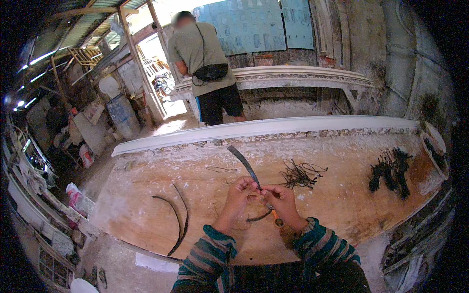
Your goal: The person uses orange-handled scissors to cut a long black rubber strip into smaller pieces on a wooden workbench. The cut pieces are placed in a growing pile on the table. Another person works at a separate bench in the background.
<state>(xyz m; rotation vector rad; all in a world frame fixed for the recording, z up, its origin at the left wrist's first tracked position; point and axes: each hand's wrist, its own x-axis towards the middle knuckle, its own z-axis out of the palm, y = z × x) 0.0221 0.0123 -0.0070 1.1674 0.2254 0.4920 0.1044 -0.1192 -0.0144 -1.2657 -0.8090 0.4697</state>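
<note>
Both of my hands meet over the wooden tabletop, fingers pinched together around a flat black strip. Its long end rises away from me, up and to the left. My left hand grips it from the left side, and my right hand pinches it close by. The exact spot between the fingertips is hidden. Just beneath my right hand lies an orange ring-ended tool, mostly covered, with a short dark strip piece beside it. Two curved black strips rest on the board to the left.
A pile of thin black loops lies beyond my right hand. Dark bundles sit farther right, beside a tipped bucket. A long white moulding runs along the table's far edge. Another person stands at a bench behind it.
</note>
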